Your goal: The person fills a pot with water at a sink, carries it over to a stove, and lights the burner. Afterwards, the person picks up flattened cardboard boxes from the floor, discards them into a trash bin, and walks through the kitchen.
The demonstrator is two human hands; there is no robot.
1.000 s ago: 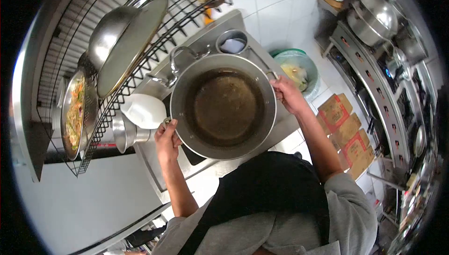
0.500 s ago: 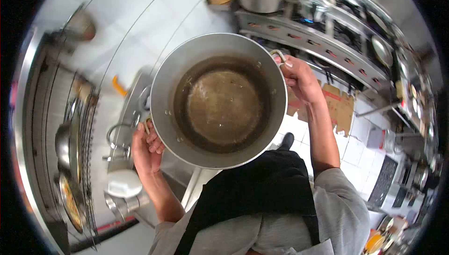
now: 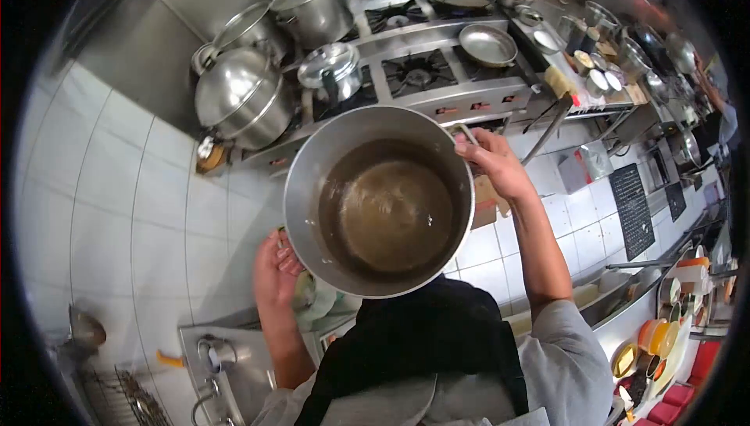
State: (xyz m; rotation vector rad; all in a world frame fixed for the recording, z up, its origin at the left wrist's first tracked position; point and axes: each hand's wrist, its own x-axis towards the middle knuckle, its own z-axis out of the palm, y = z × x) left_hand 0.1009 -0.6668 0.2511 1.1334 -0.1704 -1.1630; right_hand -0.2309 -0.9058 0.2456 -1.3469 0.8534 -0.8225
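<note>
Stove (image 3: 455, 101) ahead of both hands, steamer (image 3: 242, 98) ahead-left, sink (image 3: 250, 375) back-left of left hand (image 3: 275, 273), bin (image 3: 319, 301) below it; pot (image 3: 306, 184) is between left and right hand (image 3: 498, 166), each clamped on a side handle. Since 0.5 s ago stove swung from ahead-right to straight ahead. Left handle mostly behind fingers, bin partly covered by pot, far-right clutter blurred.

1. The pot (image 3: 303, 191), large, round and grey metal, is lidless, mouth up, held aloft between the left hand (image 3: 277, 271) and right hand (image 3: 495, 163).
2. Its looped handle (image 3: 462, 131) sits in the right hand's grip; the left hand grips the opposite side.
3. Brownish, glinting liquid (image 3: 391, 215) covers its bottom.
</note>
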